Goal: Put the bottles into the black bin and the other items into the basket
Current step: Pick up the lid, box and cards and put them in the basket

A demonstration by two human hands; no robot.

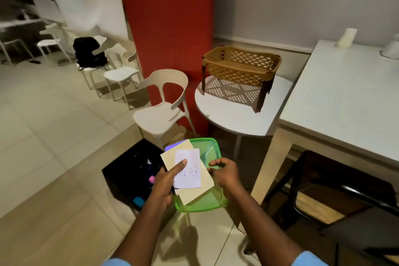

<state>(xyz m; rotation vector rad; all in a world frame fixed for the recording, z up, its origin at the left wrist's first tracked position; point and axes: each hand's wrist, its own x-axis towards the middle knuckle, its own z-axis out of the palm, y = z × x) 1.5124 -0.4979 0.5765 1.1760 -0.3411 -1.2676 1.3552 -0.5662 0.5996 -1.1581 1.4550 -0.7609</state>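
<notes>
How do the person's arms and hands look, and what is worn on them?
Both hands, left hand and right hand, are bare, with no gloves, rings or watch visible. The forearms are uncovered; light blue sleeves show only at the bottom edge.

Indoor common room, likely a canteen or break area of an office or institution. White moulded plastic chairs (160, 106) are standing in a row along the wall beside a red pillar (168, 34), with more chairs and a table (20, 22) blurring into the far left background. A black backpack (88, 52) is resting on one chair. A small round white table (237, 112) is sitting next to a large rectangular white table (345, 97), on which a stack of disposable cups (347, 38) is standing. Pale floor tiles (54, 125) and plain grey walls are completing the setting.
</notes>
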